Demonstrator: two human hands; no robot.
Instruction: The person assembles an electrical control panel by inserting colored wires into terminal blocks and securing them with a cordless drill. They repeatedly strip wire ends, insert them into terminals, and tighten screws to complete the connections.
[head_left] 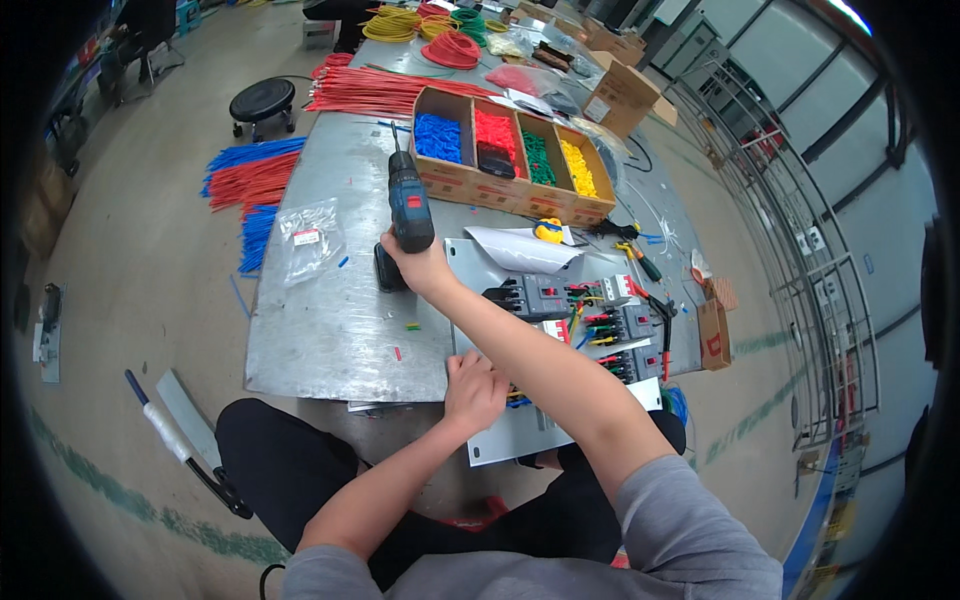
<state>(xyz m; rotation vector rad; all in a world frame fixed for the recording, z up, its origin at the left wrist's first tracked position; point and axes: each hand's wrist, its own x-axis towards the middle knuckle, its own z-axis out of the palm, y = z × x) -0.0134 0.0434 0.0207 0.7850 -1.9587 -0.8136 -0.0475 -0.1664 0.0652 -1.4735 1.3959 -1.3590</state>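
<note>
My right hand (422,268) is wrapped round the grip of a dark cordless drill (410,205), its bit pointing to the far side, its battery over the metal table. Below it, my left hand (474,391) lies at the left edge of a pale mounting plate (490,445), fingers bent and closed. What they hold, if anything, is hidden. The plate overhangs the table's near edge above my lap. Grey circuit breakers (545,297) with coloured wires sit on it, partly behind my right forearm. A curled white sheet (525,250) lies at its far end.
A divided cardboard box (510,202) holds blue, red, green and yellow small parts. Beyond lie red wires (390,90) and coloured wire coils (450,50). A clear plastic bag (312,242) rests on the metal table (320,350). Right of the plate are a screwdriver (648,265) and tape measure (548,231).
</note>
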